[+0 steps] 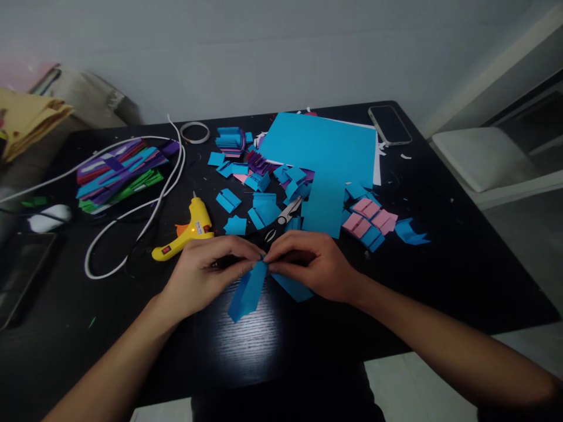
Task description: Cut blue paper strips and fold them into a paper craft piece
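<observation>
A folded blue paper strip (249, 293) hangs down from between my fingertips above the front of the table. My left hand (204, 266) pinches its upper end from the left. My right hand (314, 261) pinches the same end from the right, thumb and finger close to the left ones. Under my right hand another blue paper piece (292, 287) shows; I cannot tell whether it is joined to the strip. Just beyond the hands lie scissors (284, 220) among folded blue paper pieces (264, 209). A yellow glue gun (191, 230) rests beyond my left hand, its small light lit.
Large blue sheets (325, 140) cover the back middle of the black table (461, 281). Pink and blue folded pieces (369, 220) sit at right, a phone (390, 125) behind. At left are bundled coloured strips (118, 170), a looping white cable (94, 243) and a tape roll (194, 133).
</observation>
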A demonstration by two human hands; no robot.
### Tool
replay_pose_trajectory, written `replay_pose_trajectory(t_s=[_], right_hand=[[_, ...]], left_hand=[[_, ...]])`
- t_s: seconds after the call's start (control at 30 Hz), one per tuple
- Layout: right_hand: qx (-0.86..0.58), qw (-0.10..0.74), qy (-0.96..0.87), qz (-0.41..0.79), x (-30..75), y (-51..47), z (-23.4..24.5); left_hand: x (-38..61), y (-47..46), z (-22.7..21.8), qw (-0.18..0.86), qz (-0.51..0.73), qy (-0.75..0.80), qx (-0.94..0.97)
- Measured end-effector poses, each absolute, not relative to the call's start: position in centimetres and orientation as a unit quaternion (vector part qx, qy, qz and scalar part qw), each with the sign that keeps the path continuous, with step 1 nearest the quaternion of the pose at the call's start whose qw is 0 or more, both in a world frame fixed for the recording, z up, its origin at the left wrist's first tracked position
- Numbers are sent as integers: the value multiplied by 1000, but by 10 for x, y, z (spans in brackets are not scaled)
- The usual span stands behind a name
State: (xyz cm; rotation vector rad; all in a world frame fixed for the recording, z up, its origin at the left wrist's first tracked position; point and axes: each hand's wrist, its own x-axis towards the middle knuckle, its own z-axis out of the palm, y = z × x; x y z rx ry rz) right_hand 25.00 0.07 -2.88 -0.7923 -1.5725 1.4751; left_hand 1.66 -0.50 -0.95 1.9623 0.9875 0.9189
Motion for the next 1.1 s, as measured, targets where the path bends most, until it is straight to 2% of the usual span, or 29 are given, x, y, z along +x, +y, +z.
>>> replay_pose_trajectory(t_s=[0.47,0.77,1.1], right_hand=[[-347,403,-580,618,250,-2,-31],[-251,356,-762,480,257,2,-23],[-317,379,-668,557,256,1,-27]], left_hand=[[22,-6,-6,402,328,447,729],[21,-8,-7,461,288,459,702],[25,-4,3,557,293,436,643]])
